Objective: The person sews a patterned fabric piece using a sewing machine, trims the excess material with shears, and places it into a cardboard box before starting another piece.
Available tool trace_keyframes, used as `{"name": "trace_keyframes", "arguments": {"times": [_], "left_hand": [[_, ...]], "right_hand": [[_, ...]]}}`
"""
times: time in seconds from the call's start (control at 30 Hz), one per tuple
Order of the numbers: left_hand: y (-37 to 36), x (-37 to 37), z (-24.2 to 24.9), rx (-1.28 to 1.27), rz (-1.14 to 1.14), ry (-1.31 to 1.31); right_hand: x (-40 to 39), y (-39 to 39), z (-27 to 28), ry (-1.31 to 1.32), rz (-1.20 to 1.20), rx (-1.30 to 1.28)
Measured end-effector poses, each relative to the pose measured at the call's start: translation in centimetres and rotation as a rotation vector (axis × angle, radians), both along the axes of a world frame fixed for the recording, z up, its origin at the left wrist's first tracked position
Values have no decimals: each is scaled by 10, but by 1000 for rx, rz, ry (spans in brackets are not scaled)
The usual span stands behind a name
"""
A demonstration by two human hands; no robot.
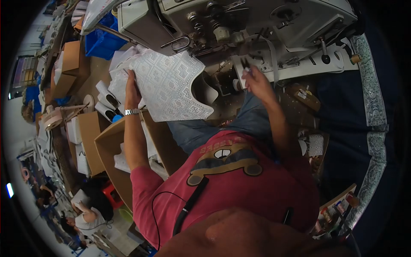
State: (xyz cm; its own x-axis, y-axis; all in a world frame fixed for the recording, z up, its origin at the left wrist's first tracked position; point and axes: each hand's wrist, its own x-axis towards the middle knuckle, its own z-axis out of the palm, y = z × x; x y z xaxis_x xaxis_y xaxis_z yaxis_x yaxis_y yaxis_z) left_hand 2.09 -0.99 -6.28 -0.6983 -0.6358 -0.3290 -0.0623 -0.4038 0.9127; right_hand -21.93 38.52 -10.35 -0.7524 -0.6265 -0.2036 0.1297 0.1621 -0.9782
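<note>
My left hand (132,88), with a watch on its wrist, grips the left edge of a white patterned piece (165,85). The piece hangs below the machine's left part and has a curved cutout on its right side. My right hand (257,81) is closed on a small dark tool (245,63), which looks like thread snips, in front of the machine bed. The sewing machine (252,25) spans the top of the view. The right hand and the piece are apart.
An open cardboard box (113,150) with white pieces stands by my left arm. A blue bin (102,40) is at the upper left. Dark blue fabric with a patterned strip (374,85) lies at the right. Another person (87,216) is at the lower left.
</note>
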Motion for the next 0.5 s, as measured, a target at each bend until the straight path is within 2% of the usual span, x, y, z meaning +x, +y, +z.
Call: {"name": "trace_keyframes", "arguments": {"times": [0.03, 0.07, 0.1, 0.17, 0.27, 0.3, 0.37, 0.5], "left_hand": [[5, -1, 0, -24, -13, 3], [10, -1, 1, -49, -17, 10], [14, -2, 6, -47, 5, 14], [17, -5, 18, 23, 6, -93], [13, -5, 19, -57, 9, -90], [13, -6, 21, -64, 15, -93], [12, -9, 25, -45, -3, -63], [5, -19, 34, -49, 17, -90]], "right_hand": [[-14, 7, -9, 76, -88, -33], [-24, 13, 0, 560, -161, 229], [-24, 8, 13, 567, -139, 224], [-8, -7, 39, 386, -63, 97], [29, -35, 69, 92, 29, -81], [37, -48, 76, 89, 35, -88], [51, -74, 86, -209, 85, -272], [58, -96, 84, -299, 17, -349]]}}
